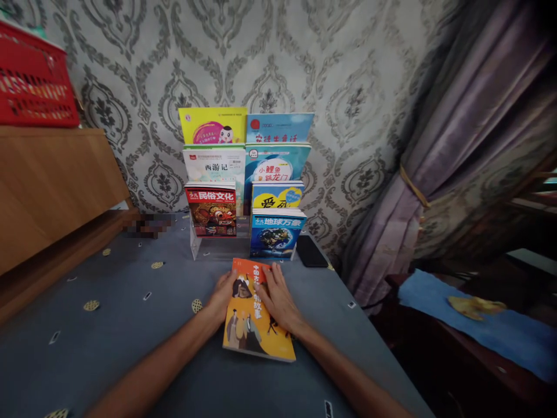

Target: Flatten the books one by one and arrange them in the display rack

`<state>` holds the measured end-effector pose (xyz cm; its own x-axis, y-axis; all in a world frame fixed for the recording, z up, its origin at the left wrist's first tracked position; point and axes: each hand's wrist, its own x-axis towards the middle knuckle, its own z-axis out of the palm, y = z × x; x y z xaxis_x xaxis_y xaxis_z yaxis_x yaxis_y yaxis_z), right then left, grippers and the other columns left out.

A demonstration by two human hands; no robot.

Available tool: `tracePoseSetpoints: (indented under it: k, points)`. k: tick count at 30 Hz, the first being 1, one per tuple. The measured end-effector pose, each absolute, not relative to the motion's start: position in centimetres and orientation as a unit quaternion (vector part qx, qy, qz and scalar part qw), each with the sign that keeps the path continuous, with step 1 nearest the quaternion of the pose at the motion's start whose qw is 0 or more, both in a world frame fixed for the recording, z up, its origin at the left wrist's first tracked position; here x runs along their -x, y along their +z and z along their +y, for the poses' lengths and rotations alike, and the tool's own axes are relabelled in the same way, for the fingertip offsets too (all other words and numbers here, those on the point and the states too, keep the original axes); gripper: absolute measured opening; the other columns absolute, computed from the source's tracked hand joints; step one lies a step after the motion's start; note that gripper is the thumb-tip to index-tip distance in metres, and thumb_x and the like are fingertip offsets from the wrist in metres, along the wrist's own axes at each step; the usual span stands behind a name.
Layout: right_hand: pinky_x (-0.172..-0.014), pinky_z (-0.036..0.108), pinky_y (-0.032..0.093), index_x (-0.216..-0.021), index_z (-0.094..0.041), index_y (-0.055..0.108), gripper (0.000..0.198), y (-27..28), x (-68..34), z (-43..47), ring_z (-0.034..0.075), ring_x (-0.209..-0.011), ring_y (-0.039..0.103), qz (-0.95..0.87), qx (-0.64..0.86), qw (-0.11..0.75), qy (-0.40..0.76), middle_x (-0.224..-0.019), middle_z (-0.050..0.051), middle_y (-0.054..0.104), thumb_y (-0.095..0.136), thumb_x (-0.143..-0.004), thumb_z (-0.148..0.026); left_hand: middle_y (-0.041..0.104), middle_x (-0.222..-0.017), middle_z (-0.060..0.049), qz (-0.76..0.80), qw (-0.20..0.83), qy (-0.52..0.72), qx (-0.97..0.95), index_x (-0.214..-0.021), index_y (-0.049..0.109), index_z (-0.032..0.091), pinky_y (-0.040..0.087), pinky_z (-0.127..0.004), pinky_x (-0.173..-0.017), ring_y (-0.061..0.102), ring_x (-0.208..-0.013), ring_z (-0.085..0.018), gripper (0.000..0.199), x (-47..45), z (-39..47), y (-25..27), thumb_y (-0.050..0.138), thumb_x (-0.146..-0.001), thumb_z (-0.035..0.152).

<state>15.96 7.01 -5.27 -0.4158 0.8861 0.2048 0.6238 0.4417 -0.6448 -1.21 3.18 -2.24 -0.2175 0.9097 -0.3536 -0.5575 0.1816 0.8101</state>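
Note:
An orange-and-yellow paperback book (251,331) with drawn robed figures on its cover is between my hands, slightly tilted, low in front of the rack. My left hand (221,296) grips its left edge, the fingers partly hidden by the book. On the right side, my right hand (281,297) holds the book with its thumb and fingers over the cover. Just beyond stands a clear tiered book rack (221,248) with several books. Its lowest tier holds a red-covered book (212,212) on the left and a blue book with a globe (277,237) on the right.
A dark flat device (312,252) lies right of the rack on the grey patterned tablecloth (117,337). Along the left is a wooden cabinet (52,191) with a red basket (35,81) on top. Tied purple curtain (404,191) hangs at the right, beside a blue cloth (426,302).

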Motion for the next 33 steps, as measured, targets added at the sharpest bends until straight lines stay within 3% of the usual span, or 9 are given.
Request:
tracePoseSetpoints:
  k: [4,9,12,14,16,19,22,26,33]
  points:
    - [-0.124,0.053,0.017,-0.157,-0.012,0.031,0.082,-5.5,-15.8,6.4,0.030,-0.156,0.006,-0.739,0.490,0.353,0.297,-0.169,0.016,0.009,0.038,-0.096,-0.065,0.075,-0.071,-0.007,0.458,0.608,0.627,-0.165,-0.089,0.067,0.013,0.059,-0.032,-0.063,0.073,-0.060,-0.022,0.038,0.5,2.6,-1.6,0.081,-0.076,0.045]
    - [-0.124,0.048,0.021,-0.158,-0.013,0.027,0.089,-4.5,-15.3,5.9,0.028,-0.153,0.022,-0.639,0.493,0.445,0.388,-0.165,0.015,0.026,0.039,-0.092,-0.071,0.077,-0.075,-0.010,0.432,0.612,0.632,-0.195,-0.090,0.070,0.012,0.060,-0.034,-0.068,0.076,-0.071,-0.027,0.050,0.3,1.8,-0.5,0.081,-0.071,0.057]
    - [-0.116,0.043,0.037,-0.146,-0.019,0.049,0.080,-2.6,-14.8,5.7,0.029,-0.143,0.043,-0.577,0.478,0.497,0.438,-0.153,0.012,0.049,0.042,-0.089,-0.075,0.077,-0.076,-0.008,0.441,0.577,0.651,-0.220,-0.092,0.071,0.013,0.060,-0.035,-0.072,0.076,-0.077,-0.027,0.057,0.7,1.6,0.6,0.081,-0.067,0.063]
    - [-0.103,0.042,0.049,-0.125,-0.020,0.065,0.068,-1.1,-14.4,5.7,0.031,-0.126,0.060,-0.544,0.450,0.517,0.483,-0.131,0.011,0.068,0.045,-0.088,-0.074,0.077,-0.078,-0.009,0.451,0.536,0.663,-0.265,-0.091,0.072,0.013,0.059,-0.036,-0.077,0.076,-0.081,-0.028,0.063,1.1,1.6,1.4,0.078,-0.065,0.070]
    - [-0.088,0.041,0.056,-0.104,-0.020,0.070,0.060,0.5,-14.0,5.7,0.031,-0.105,0.069,-0.519,0.424,0.527,0.523,-0.106,0.010,0.076,0.047,-0.088,-0.073,0.077,-0.080,-0.009,0.463,0.480,0.673,-0.320,-0.090,0.073,0.013,0.058,-0.037,-0.081,0.075,-0.085,-0.028,0.068,1.6,1.7,2.2,0.073,-0.064,0.076]
    - [-0.073,0.038,0.056,-0.088,-0.022,0.064,0.052,2.5,-13.3,5.9,0.028,-0.084,0.068,-0.500,0.394,0.567,0.523,-0.086,0.007,0.073,0.048,-0.088,-0.072,0.078,-0.088,-0.008,0.457,0.405,0.678,-0.410,-0.095,0.074,0.015,0.056,-0.036,-0.086,0.072,-0.090,-0.027,0.069,2.5,1.7,3.6,0.064,-0.071,0.079]
    - [-0.067,0.032,0.050,-0.081,-0.023,0.055,0.050,3.6,-12.6,6.2,0.021,-0.072,0.059,-0.520,0.371,0.636,0.433,-0.076,0.002,0.064,0.045,-0.090,-0.072,0.077,-0.093,-0.007,0.434,0.359,0.672,-0.481,-0.103,0.073,0.016,0.055,-0.035,-0.087,0.070,-0.093,-0.025,0.067,3.0,1.7,5.0,0.058,-0.079,0.077]
    - [-0.064,0.029,0.044,-0.078,-0.023,0.049,0.050,3.6,-11.6,6.4,0.017,-0.067,0.048,-0.558,0.355,0.678,0.319,-0.070,-0.002,0.052,0.038,-0.094,-0.069,0.076,-0.088,-0.008,0.459,0.293,0.687,-0.481,-0.092,0.074,0.014,0.054,-0.033,-0.081,0.068,-0.090,-0.025,0.070,3.2,1.8,5.8,0.051,-0.081,0.079]
    - [-0.062,0.028,0.043,-0.084,-0.023,0.050,0.040,2.5,-10.8,5.9,0.016,-0.064,0.049,-0.604,0.311,0.666,0.307,-0.068,-0.003,0.052,0.035,-0.100,-0.057,0.075,-0.081,-0.008,0.444,0.304,0.719,-0.438,-0.085,0.072,0.014,0.053,-0.029,-0.071,0.067,-0.078,-0.022,0.065,3.9,2.7,3.7,0.057,-0.079,0.077]
